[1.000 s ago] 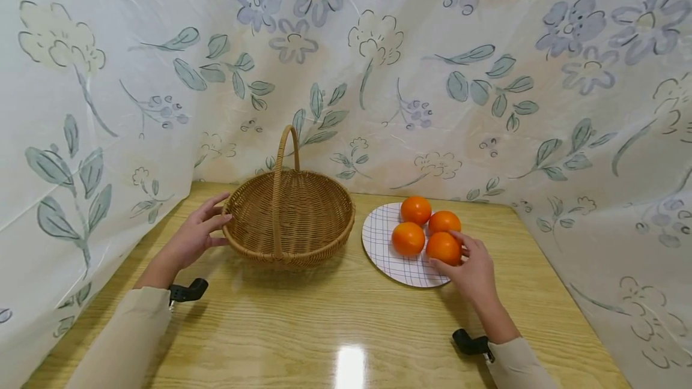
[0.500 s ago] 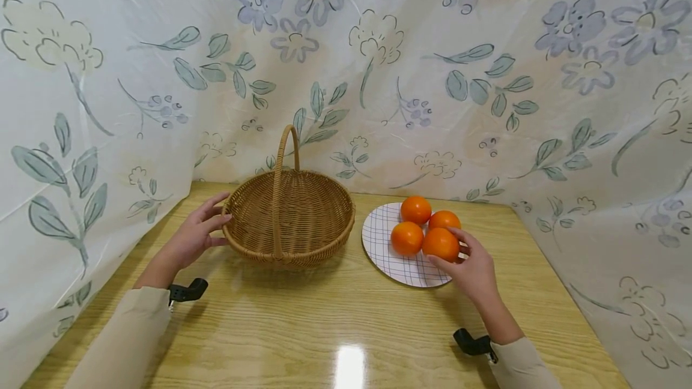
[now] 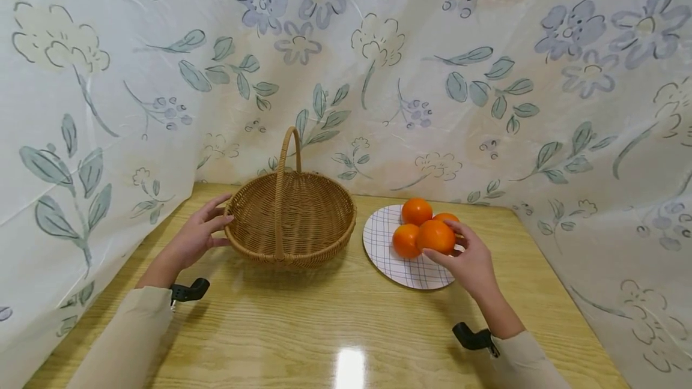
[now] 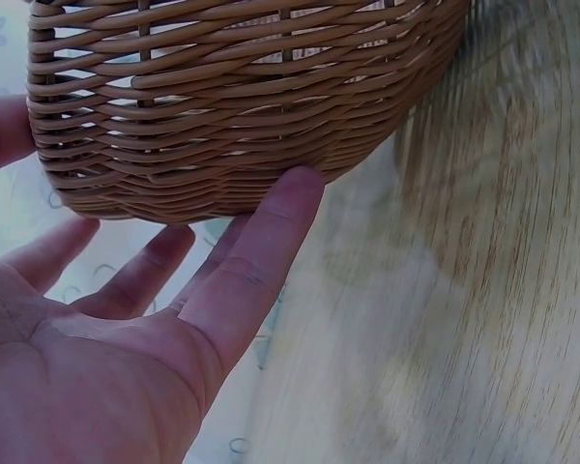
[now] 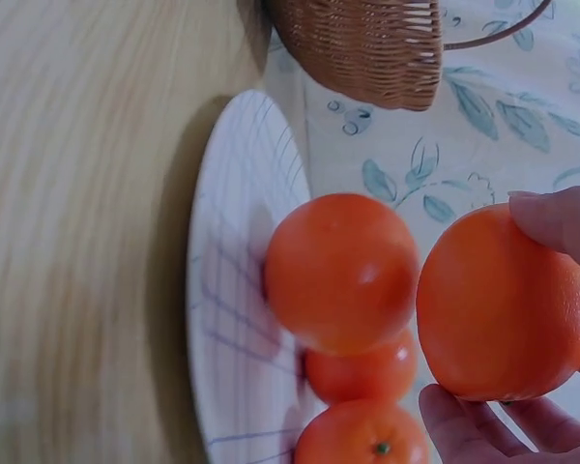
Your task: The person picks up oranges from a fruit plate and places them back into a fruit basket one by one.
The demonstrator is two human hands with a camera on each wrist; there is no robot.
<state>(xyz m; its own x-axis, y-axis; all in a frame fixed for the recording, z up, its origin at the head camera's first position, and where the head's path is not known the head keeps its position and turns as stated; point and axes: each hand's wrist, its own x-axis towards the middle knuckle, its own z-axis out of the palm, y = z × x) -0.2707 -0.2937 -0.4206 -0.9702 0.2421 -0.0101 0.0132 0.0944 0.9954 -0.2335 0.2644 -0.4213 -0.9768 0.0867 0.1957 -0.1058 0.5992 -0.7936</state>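
Observation:
My right hand [image 3: 469, 262] holds an orange [image 3: 435, 236] between thumb and fingers. In the right wrist view this orange [image 5: 503, 304] is raised off the plate, beside another orange [image 5: 343, 274]. The round white plate [image 3: 381, 245], with a blue grid pattern, bears the other oranges; one at the back [image 3: 447, 217] is partly hidden by the held one. My left hand [image 3: 196, 234] touches the left side of a brown wicker basket [image 3: 310, 215], thumb at the rim. In the left wrist view its straight, spread fingers [image 4: 256, 266] rest against the woven side.
The basket's tall handle [image 3: 279, 197] arches over its opening. Both stand on a light wood table [image 3: 303, 323]. A flowered cloth [image 3: 373, 77] hangs behind and along both sides. A black device [image 3: 189, 290] is strapped at each wrist.
My right hand has taken the front right orange and lifted it up and slightly left, so it now overlaps its neighbours. My left hand and the basket stay in place.

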